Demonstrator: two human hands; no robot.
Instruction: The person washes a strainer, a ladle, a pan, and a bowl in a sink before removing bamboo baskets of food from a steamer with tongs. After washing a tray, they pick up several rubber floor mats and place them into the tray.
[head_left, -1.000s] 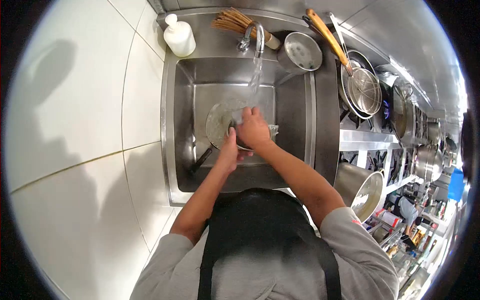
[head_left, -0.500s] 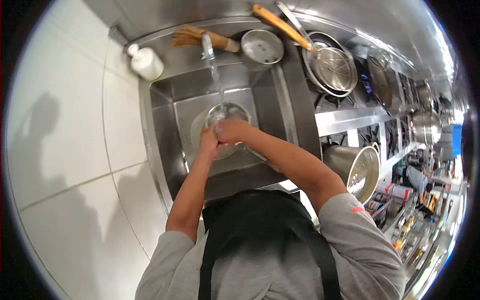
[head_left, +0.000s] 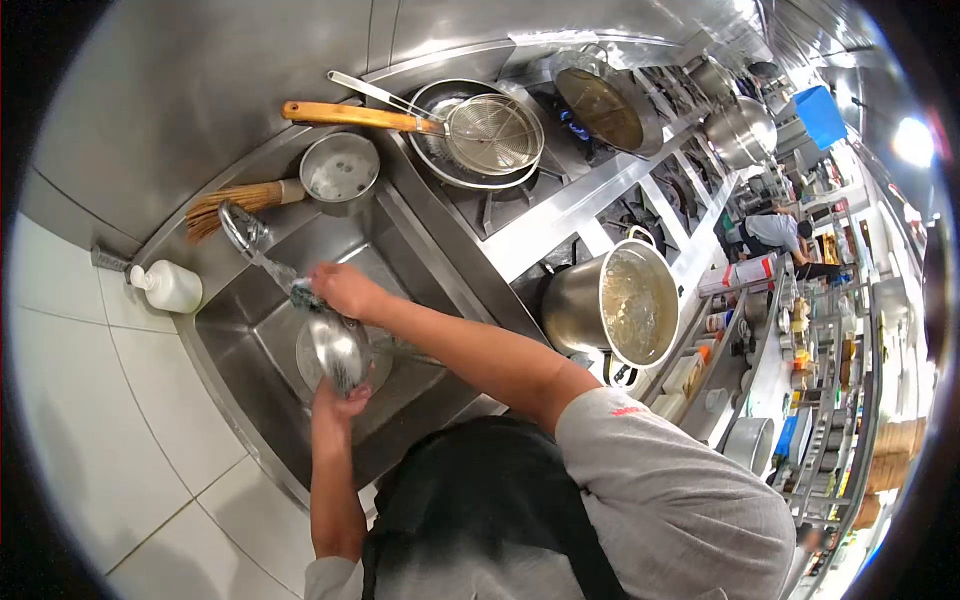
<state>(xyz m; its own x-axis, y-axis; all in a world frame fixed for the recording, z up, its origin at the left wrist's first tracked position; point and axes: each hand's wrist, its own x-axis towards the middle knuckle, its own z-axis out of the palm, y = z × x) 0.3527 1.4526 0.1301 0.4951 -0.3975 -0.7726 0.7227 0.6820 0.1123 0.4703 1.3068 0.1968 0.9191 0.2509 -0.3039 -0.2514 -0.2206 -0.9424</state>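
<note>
In the head view, my left hand (head_left: 338, 405) grips the lower edge of a shiny round metal bowl (head_left: 340, 350), tilted over the sink (head_left: 400, 250). A thin bar, perhaps its handle, runs from behind the bowl under my right forearm. My right hand (head_left: 345, 288) is closed on a dark green scouring pad (head_left: 304, 294) at the bowl's upper edge. Water runs from the faucet (head_left: 238, 228) onto the pad and bowl. Part of a pale round shape shows on the sink floor behind the bowl.
A straw brush (head_left: 240, 200), a metal pot (head_left: 340, 170) and a white pump bottle (head_left: 168, 287) stand around the sink. To the right, a strainer (head_left: 495, 135) rests on a pan, and a large pot (head_left: 640, 305) of liquid sits near my arm. Farther off, a person (head_left: 770, 235) bends over.
The view has turned right. My hands have moved apart; the bowl is now tilted up in my left hand, and the scouring pad shows in my right.
</note>
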